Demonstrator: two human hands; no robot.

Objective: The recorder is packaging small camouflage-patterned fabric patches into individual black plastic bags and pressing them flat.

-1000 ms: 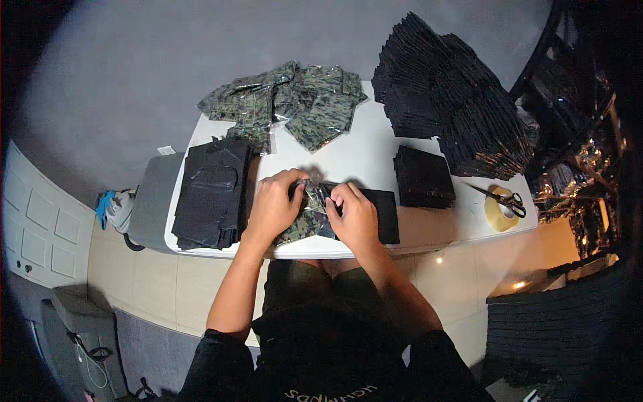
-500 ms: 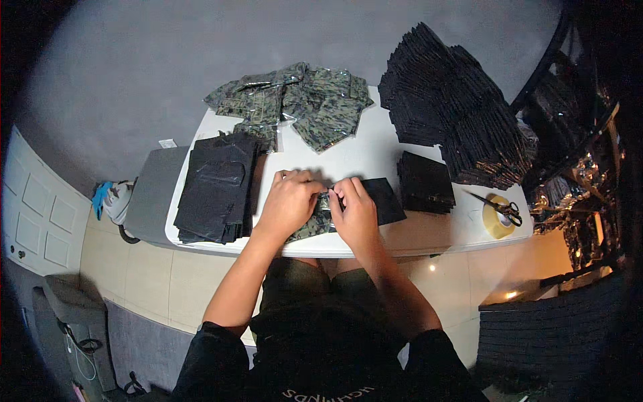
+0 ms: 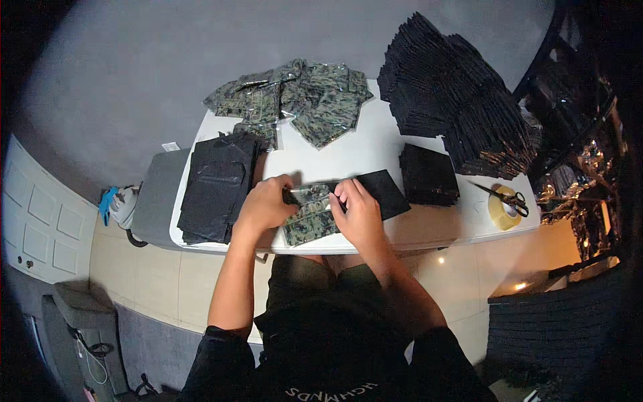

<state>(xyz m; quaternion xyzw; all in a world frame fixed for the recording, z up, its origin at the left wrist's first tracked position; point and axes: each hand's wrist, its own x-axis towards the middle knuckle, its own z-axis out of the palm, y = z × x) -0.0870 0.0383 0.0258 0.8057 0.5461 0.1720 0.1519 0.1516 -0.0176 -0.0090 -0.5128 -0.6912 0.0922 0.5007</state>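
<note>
A camouflage cloth item in a clear plastic sleeve (image 3: 313, 221) lies at the table's near edge, between my hands. My left hand (image 3: 263, 206) grips its left side, thumb on top and fingers curled. At its upper right edge my right hand (image 3: 356, 209) pinches, with fingers bent; the exact fold under the fingertips is hidden. A flat black piece (image 3: 388, 194), looking like a folded bag, reaches out to the right from behind my right hand. How far it runs under the camouflage packet cannot be seen.
On the white table (image 3: 328, 161) are a black stack (image 3: 218, 181) at left, camouflage packets (image 3: 321, 107) at the back, a tall black pile (image 3: 449, 94) at back right and a smaller stack (image 3: 429, 175). Scissors (image 3: 512, 201) lie on a tape roll (image 3: 499, 213) at right.
My left hand has moved left and down from the packet's top to its left side, uncovering more of the camouflage. My right hand stays at the packet's right edge. The view has shifted slightly.
</note>
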